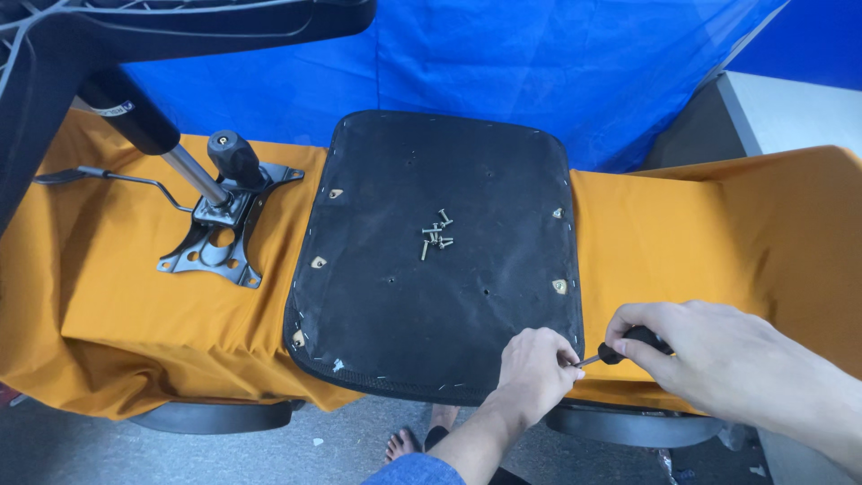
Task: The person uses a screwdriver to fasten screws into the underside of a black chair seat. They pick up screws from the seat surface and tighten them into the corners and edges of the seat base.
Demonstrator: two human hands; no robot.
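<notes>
An upturned black chair seat (431, 296) lies on an orange cloth (664, 242). Several loose screws (435, 235) sit in a small pile near its middle. My right hand (709, 355) grips a screwdriver (620, 350) with a black handle, its thin shaft pointing left at the seat's near right corner. My left hand (536, 370) rests on that corner, fingers pinched around the shaft tip; whether a screw is under them I cannot tell.
A black metal tilt mechanism (220, 229) with a lever and gas cylinder lies on the cloth to the left, under a black chair base (108, 36). Blue sheeting (539, 63) hangs behind. Armrest-like black parts (215, 415) show below the table edge, and feet in sandals (422, 440) on the floor.
</notes>
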